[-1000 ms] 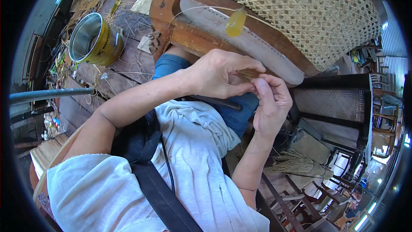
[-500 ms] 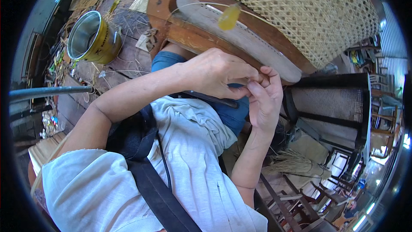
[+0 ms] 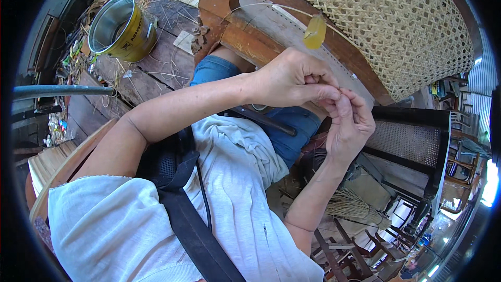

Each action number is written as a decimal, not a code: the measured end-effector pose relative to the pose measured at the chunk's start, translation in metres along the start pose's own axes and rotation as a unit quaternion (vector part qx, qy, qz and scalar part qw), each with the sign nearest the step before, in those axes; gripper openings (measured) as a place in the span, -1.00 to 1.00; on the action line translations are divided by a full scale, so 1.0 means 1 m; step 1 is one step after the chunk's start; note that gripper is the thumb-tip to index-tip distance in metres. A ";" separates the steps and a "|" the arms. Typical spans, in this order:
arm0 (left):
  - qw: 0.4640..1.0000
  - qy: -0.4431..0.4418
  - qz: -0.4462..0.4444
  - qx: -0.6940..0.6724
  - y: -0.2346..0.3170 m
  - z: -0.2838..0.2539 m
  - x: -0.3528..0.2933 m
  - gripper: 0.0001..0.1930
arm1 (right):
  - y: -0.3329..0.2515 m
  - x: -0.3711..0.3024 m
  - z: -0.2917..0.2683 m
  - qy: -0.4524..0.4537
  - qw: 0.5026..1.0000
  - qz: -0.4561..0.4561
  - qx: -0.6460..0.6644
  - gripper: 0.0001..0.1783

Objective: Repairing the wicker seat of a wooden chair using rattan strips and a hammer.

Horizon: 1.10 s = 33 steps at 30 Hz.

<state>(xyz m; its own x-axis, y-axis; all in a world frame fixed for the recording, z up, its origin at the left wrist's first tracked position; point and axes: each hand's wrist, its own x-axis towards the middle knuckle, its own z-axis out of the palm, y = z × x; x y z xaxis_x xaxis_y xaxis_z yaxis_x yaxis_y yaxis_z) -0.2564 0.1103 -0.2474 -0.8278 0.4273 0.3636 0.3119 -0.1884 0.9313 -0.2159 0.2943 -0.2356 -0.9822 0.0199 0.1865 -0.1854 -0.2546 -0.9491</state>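
My left hand [image 3: 296,81] and my right hand [image 3: 350,126] meet fingertip to fingertip, both pinched closed. Whatever lies between the fingers is too small to make out. Just beyond them is a brown wooden chair frame [image 3: 241,27] with a row of small holes along a pale, curved inner strip [image 3: 276,23]. A woven cane panel [image 3: 386,26] fills the frame's upper part. On the strip stands a yellow translucent piece like a tool handle [image 3: 314,32]; its lower end is hidden. A thin cane strand [image 3: 255,5] arcs from the frame behind it.
A yellow metal bucket [image 3: 122,28] stands on worn floorboards [image 3: 167,68] at the left, among loose cane scraps. To the right are a black chair with a mesh panel [image 3: 404,138] and a bundle of straw-like strands [image 3: 355,209]. A bluish pipe [image 3: 62,90] juts in from the left.
Both hands have moved right, and their fingertips now pinch together more plainly. The whole view has shifted a little, with the chair frame appearing farther right.
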 end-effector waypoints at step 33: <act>0.996 0.049 0.005 -0.075 -0.008 0.000 0.010 -0.87 | -0.012 0.025 0.010 -0.032 0.981 -0.016 -0.189 -0.87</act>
<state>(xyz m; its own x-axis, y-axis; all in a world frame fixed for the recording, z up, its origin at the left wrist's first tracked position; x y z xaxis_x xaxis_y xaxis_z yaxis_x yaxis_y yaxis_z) -0.2678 0.1158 -0.2513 -0.8690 0.3372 0.3622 0.2536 -0.3252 0.9110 -0.2383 0.2881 -0.2174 -0.9744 -0.0409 0.2210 -0.2243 0.1215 -0.9669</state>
